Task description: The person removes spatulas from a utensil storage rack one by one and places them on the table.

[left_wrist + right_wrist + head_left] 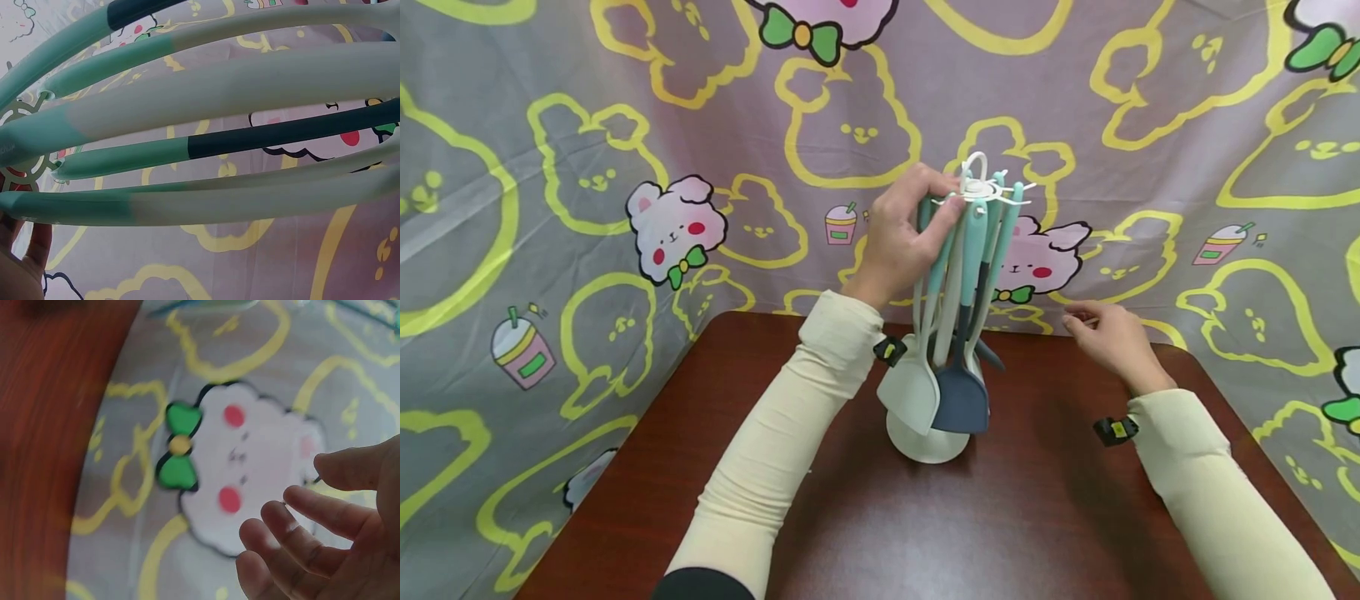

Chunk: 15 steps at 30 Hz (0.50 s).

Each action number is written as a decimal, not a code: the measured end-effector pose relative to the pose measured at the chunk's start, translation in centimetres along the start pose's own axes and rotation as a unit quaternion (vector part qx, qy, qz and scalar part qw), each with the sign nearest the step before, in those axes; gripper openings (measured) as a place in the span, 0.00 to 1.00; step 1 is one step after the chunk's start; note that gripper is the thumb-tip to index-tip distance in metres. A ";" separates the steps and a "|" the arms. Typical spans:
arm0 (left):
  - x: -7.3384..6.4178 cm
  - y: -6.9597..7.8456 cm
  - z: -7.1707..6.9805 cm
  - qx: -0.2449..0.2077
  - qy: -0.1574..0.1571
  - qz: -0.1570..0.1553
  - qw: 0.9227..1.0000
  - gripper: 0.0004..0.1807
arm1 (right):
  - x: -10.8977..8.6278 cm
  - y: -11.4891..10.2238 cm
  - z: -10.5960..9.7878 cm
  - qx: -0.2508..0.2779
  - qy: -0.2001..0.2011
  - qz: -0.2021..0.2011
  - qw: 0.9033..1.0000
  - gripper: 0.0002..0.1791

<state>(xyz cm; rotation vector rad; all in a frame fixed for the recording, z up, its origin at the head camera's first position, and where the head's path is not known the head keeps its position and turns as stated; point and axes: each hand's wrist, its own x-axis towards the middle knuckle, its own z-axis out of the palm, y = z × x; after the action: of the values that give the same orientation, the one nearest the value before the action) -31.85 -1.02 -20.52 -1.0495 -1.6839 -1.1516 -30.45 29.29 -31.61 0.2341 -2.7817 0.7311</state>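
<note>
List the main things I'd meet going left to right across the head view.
Leftmost printed drink cup, left sleeve, left hand, dark blue spatula head, right hand, right sleeve.

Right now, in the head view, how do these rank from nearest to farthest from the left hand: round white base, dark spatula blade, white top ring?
Measured from the left hand:
1. White top ring: right at the hand, on its right side.
2. Dark spatula blade: hanging well below.
3. Round white base: lowest, on the table.
</note>
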 end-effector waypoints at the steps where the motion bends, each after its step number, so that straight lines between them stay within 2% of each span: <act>1: 0.0 0.0 0.1 -0.001 0.000 0.001 1.000 0.06 | -0.3 -0.5 0.0 0.004 0.005 -0.006 1.000 0.23; 7: -0.3 -0.1 0.2 -0.009 0.007 0.008 1.000 0.06 | -2.0 -2.9 -0.1 0.046 0.029 -0.029 0.998 0.20; 15: -0.1 -0.3 0.3 -0.015 0.018 0.018 1.000 0.06 | -3.7 -4.8 -0.5 0.079 0.083 -0.055 0.992 0.18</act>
<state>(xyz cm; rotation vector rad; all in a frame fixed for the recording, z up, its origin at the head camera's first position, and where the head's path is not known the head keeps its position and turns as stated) -32.16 -0.81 -20.81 -1.0678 -1.6174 -1.1692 -25.75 25.76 -30.02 0.3388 -2.5356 0.8991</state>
